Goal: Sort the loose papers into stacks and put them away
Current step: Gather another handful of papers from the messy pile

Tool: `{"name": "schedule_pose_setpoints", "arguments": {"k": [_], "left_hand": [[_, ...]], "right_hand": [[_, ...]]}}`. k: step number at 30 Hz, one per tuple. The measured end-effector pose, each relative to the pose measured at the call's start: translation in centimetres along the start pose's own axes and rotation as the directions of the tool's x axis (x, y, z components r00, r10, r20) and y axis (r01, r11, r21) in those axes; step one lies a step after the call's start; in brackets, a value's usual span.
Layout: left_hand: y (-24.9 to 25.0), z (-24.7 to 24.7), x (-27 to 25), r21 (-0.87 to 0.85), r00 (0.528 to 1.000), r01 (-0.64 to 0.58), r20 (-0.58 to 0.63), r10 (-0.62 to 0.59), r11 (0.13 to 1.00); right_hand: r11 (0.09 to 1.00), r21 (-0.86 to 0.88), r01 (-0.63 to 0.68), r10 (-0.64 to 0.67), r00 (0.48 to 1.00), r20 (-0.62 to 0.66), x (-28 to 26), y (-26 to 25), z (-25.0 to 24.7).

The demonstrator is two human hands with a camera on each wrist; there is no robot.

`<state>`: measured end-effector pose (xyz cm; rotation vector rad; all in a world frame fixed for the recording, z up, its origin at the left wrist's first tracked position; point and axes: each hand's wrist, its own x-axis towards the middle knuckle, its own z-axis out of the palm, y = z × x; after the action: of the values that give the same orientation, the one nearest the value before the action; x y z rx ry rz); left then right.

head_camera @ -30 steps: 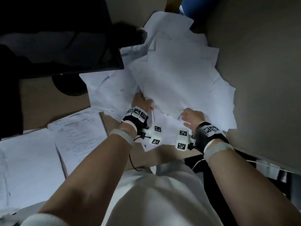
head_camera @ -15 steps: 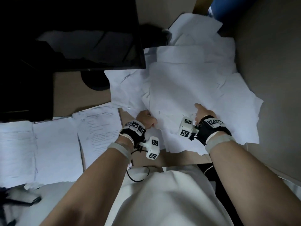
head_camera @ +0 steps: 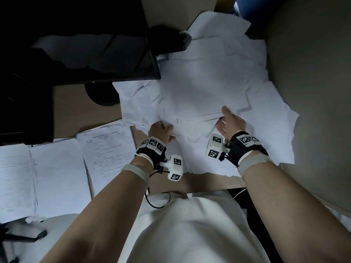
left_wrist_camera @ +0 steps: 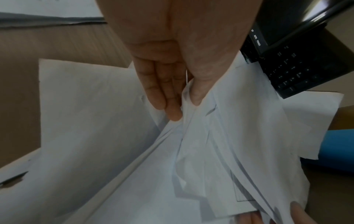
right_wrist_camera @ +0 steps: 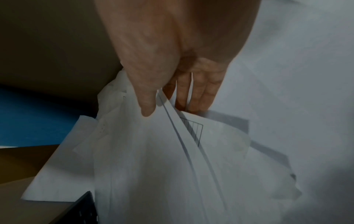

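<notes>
A messy pile of loose white papers (head_camera: 205,86) covers the right part of the desk. My left hand (head_camera: 161,130) pinches a bundle of sheets (left_wrist_camera: 220,151) at the pile's near left edge, thumb on top and fingers (left_wrist_camera: 159,91) underneath. My right hand (head_camera: 228,121) pinches the same pile's near edge further right. Its thumb lies on top of the sheets (right_wrist_camera: 153,151) and its fingers (right_wrist_camera: 199,97) are slid beneath them. A sheet with a printed grid (right_wrist_camera: 193,131) shows in the gap. Both hands hold the upper sheets slightly raised off the lower ones.
Sorted stacks lie on the left of the desk: a printed sheet (head_camera: 108,149), a plain stack (head_camera: 58,177) and a lined one (head_camera: 13,177). A dark monitor (head_camera: 85,44) on a round base (head_camera: 102,95) stands behind. A grey partition (head_camera: 313,73) walls the right.
My right hand has gone from lying flat on the pile to pinching its edge with the thumb on top. The left hand keeps its grip. My head view has shifted.
</notes>
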<state>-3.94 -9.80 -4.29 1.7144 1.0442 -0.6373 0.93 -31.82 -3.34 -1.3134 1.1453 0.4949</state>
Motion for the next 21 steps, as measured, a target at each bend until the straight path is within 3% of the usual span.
{"name": "schedule_pose_setpoints", "arguments": {"k": [4, 9, 14, 17, 18, 20, 21], "left_hand": [[0.0, -0.9, 0.0, 0.003, 0.999, 0.005, 0.047, -0.005, 1.0], [-0.1, -1.2, 0.8, -0.18, 0.994, -0.003, -0.108, -0.016, 0.984], [0.7, -0.3, -0.3, 0.018, 0.976, -0.079, -0.201, 0.081, 0.997], [1.6, 0.5, -0.5, 0.094, 0.962, -0.135, -0.224, 0.153, 0.986], [1.9, 0.8, -0.6, 0.123, 0.95, -0.167, -0.247, 0.193, 0.978], [2.4, 1.2, -1.1, 0.2, 0.903, -0.249, -0.306, 0.302, 0.948], [2.7, 1.4, -1.4, 0.239, 0.874, -0.287, -0.332, 0.356, 0.928]], "right_hand": [[1.0, -0.019, 0.007, -0.008, 0.999, -0.043, 0.6, 0.1, 0.7], [0.949, -0.305, 0.077, -0.114, 0.988, -0.103, 2.8, 1.8, -0.8], [0.934, -0.356, 0.032, -0.154, 0.935, -0.319, 1.7, 3.2, -3.8], [0.97, -0.243, 0.001, -0.108, 0.897, -0.43, 1.2, 3.5, -5.3], [0.979, -0.201, -0.013, -0.085, 0.879, -0.47, 1.1, 3.5, -5.8], [0.948, -0.315, -0.044, -0.114, 0.878, -0.465, 0.8, 3.9, -6.9], [0.986, -0.164, -0.026, -0.052, 0.89, -0.452, 0.5, 3.7, -6.9]]}}
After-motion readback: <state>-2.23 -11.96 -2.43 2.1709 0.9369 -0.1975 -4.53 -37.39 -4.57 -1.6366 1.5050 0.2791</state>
